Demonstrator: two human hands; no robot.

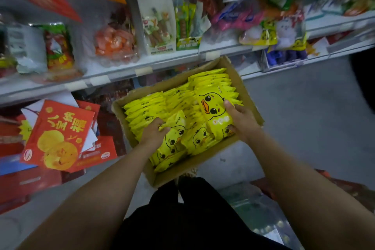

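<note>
Down on the floor [294, 128], close against the foot of the shelving, I see an open cardboard box [241, 81] with both hands inside it. It is packed with yellow packets [146, 111] standing on edge in rows. Several more lie face up at the near end and show a cartoon duck.

My right hand [241, 120] grips one duck packet [215, 107] at the box's right side. The thumb lies along its upper edge and the fingers [231, 127] are curled under its lower edge, so the packet sits tilted with its printed face up, above the others.

My left hand [153, 131] is at the middle of the box. Its fingers are curled down between the standing rows and a second duck packet [174, 128], and the thumb presses on that packet's face, so it is pinched at its upper left corner. That packet lies among the loose ones at the near end.

Beside the box on the left, red gift bags [58, 134] lean on the lowest level. Above the box, a white shelf [166, 63] carries bagged snacks, blurred, with sausage packs [158, 26] among them. Dark trouser legs show at the bottom of the view.
</note>
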